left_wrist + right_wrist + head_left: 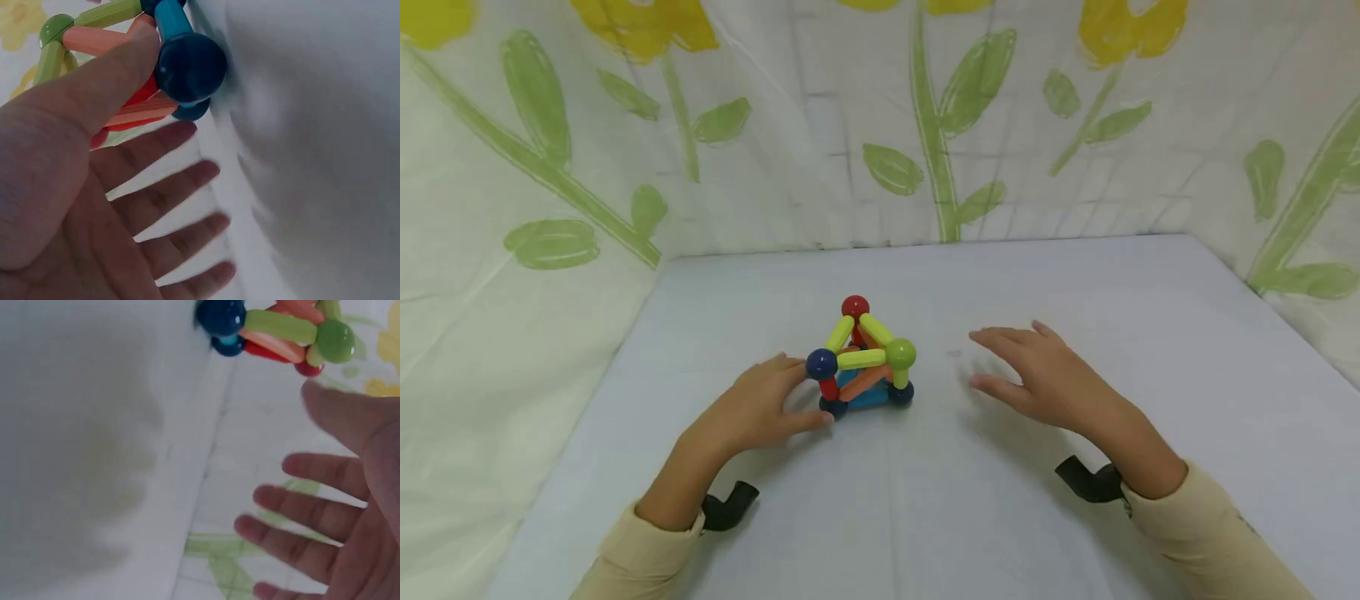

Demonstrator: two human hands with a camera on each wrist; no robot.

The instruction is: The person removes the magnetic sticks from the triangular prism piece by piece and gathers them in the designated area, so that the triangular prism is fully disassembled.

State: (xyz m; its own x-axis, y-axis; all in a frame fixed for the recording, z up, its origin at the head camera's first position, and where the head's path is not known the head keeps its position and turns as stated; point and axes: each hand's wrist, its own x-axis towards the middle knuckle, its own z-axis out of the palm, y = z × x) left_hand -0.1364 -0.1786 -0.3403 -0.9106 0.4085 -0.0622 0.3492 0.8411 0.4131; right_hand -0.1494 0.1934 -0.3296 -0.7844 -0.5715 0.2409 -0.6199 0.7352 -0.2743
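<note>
A ball-and-rod construction toy (862, 359) stands on the white table, with a red ball (855, 307) at its far top corner, a blue ball (822, 364) at the upper left and a green ball (901, 354) at the upper right. Yellow-green rods join these three; red, orange and blue rods show lower down, between dark blue balls at the base. My left hand (752, 408) is at the toy's left side, fingers extended and thumb tip right by the lower left ball. To the right, apart from the toy, my right hand (1052, 379) hovers with spread fingers and holds nothing.
Behind the table (910, 500) hangs a white cloth (760, 167) painted with yellow flowers and green leaves, and it also runs down both sides. Each wrist wears a black mount, one on the left (730, 506) and one on the right (1088, 481).
</note>
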